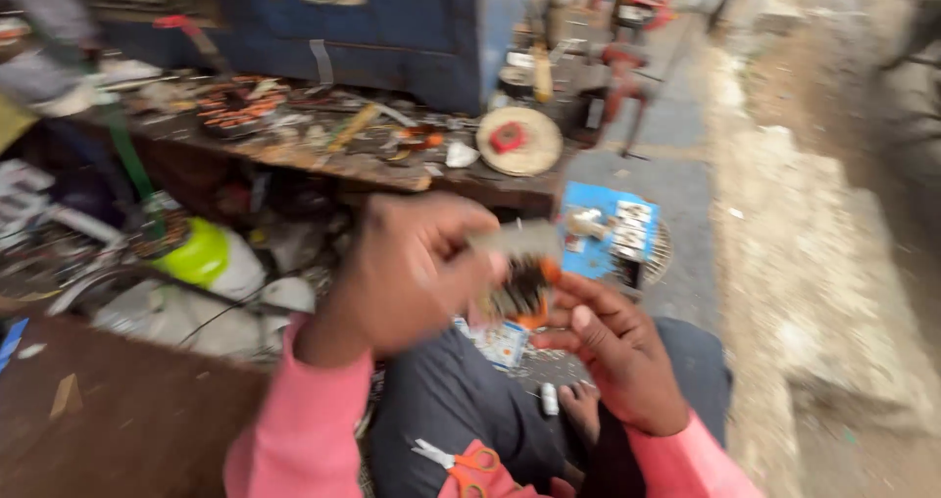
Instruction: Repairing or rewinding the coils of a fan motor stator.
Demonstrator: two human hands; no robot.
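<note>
Left hand, raised and curled inward, pinches a flat grey strip. Right hand, palm up just below it, grips a small orange-and-black part.

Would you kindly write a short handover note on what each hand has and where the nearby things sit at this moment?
Left hand: raised, fingers closed on a flat grey strip; motion blur hides the detail.
Right hand: holds a small orange-and-dark wound part from below, with the strip meeting its top.
Nearby: orange-handled scissors lie on the lap; a blue card of small parts lies on the floor ahead; a round disc with a red centre rests on the cluttered workbench.
Done and left: the blur leaves it unclear.
</note>
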